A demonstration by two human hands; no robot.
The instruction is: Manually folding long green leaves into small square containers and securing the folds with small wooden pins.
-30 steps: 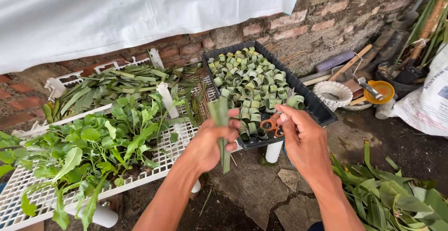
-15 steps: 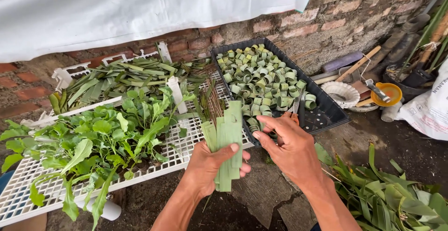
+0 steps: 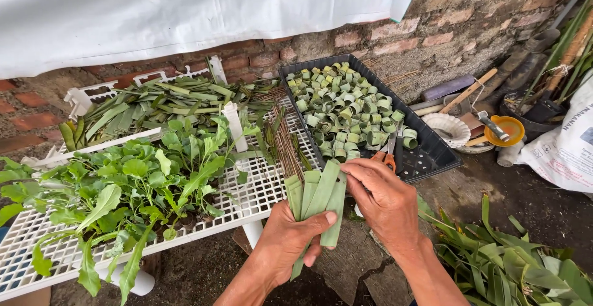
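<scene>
The flat cut leaf strips point(image 3: 318, 204) are light green with fine lengthwise veins. The small rolled leaf rings point(image 3: 346, 111) are pale green, set in a black plastic tray point(image 3: 432, 154). The slatted plastic worktop point(image 3: 259, 191) is white with a square grid pattern. The leafy seedlings point(image 3: 130, 182) are bright green. The scissor handles point(image 3: 384, 156) are orange. The brick wall point(image 3: 457, 15) is reddish-brown with grey mortar. The hanging sheet point(image 3: 185, 9) is plain white.

- The left hand point(image 3: 290, 235) is palm up, thumb pressed across the top, fingers curled shut.
- The right hand point(image 3: 380, 198) is palm down, fingertips pinched together.
</scene>
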